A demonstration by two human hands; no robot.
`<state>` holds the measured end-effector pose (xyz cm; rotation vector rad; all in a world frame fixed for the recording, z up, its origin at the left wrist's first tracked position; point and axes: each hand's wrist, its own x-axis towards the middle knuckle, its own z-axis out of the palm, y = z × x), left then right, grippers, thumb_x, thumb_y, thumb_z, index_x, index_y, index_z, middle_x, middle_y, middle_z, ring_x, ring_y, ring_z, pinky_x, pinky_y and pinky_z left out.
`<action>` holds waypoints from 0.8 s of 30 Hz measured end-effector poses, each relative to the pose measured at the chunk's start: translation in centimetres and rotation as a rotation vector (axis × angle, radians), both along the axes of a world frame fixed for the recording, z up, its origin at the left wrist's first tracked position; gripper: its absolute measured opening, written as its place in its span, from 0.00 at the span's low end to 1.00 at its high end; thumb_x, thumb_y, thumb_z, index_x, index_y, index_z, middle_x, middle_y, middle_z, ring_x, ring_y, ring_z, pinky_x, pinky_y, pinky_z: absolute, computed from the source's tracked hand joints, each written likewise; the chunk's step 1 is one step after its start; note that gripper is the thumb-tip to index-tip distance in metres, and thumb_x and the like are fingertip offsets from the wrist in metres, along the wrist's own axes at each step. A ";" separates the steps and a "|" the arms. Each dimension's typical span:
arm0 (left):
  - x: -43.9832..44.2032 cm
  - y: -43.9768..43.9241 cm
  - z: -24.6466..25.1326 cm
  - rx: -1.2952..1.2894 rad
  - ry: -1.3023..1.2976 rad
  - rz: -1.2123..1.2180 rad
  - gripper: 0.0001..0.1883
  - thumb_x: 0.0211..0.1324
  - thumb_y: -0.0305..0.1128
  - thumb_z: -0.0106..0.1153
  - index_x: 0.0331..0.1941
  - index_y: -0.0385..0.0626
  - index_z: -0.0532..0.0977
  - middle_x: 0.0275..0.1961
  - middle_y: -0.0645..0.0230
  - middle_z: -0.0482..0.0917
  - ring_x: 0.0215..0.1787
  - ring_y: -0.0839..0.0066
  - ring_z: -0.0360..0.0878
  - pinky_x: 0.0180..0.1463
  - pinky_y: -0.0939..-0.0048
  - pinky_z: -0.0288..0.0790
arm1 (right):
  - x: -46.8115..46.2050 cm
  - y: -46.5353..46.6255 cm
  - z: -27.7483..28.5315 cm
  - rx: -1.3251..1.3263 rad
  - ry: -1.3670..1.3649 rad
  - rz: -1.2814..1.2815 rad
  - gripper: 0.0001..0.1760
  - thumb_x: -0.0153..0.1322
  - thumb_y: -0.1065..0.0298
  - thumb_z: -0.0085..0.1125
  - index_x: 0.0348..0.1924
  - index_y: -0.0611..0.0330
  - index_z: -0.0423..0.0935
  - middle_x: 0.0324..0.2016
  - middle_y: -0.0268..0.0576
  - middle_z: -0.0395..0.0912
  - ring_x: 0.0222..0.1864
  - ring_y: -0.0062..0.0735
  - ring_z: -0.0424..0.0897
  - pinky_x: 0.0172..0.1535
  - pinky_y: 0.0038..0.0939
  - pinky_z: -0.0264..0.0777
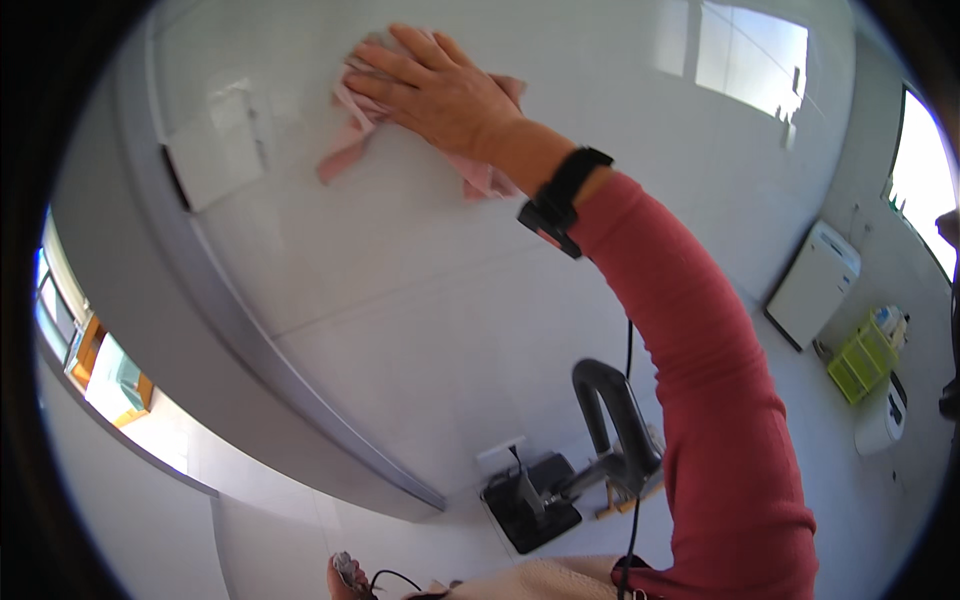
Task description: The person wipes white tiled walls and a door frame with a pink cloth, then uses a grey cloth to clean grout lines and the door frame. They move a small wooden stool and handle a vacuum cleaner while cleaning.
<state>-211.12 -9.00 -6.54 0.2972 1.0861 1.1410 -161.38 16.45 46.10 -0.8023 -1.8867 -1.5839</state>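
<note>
Against the glossy pale wall tiles [420, 247], my right hand [435, 90] lies spread over a crumpled pink cloth [487, 176], pressing it flat; parts of the cloth stick out on both sides of the hand. A black band with a small device [559, 202] is strapped round the right wrist, next to a red sleeve. Low in the view, at the bottom edge, my left hand [347, 576] is closed round a greyish crumpled thing whose kind I cannot tell. A white switch plate [214, 157] is on the wall, left of the cloth.
A grey door frame [247, 322] runs down the left side. Below stands a device with a black looped handle [615, 420] and dark base [529, 502], near a wall socket [501, 448]. At right are a white washing machine [814, 285], a green rack [862, 356] and a white bin [881, 420].
</note>
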 end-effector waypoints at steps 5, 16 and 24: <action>-2.8 1.1 -5.0 -0.280 -0.281 -0.059 0.18 0.64 0.54 0.43 0.31 0.54 0.72 0.24 0.70 0.73 0.17 0.75 0.63 0.20 0.74 0.59 | 3.7 -2.1 -4.3 -0.171 -0.033 -0.160 0.39 0.64 0.63 0.60 0.67 0.34 0.57 0.69 0.23 0.51 0.70 0.40 0.50 0.71 0.41 0.50; -1.5 -1.3 -4.0 -0.266 -0.204 -0.138 0.18 0.62 0.54 0.49 0.31 0.53 0.74 0.29 0.71 0.75 0.21 0.76 0.65 0.24 0.72 0.59 | 18.9 -8.4 -17.9 -0.552 0.344 -0.245 0.44 0.55 0.73 0.66 0.64 0.41 0.63 0.68 0.28 0.56 0.72 0.42 0.50 0.72 0.39 0.48; 4.3 0.2 0.2 -0.295 0.002 -0.202 0.16 0.65 0.50 0.44 0.33 0.53 0.73 0.24 0.69 0.74 0.15 0.76 0.64 0.17 0.74 0.59 | 26.3 -21.1 -25.5 -0.499 0.755 -0.203 0.29 0.64 0.76 0.56 0.58 0.47 0.70 0.64 0.35 0.65 0.68 0.48 0.60 0.66 0.37 0.61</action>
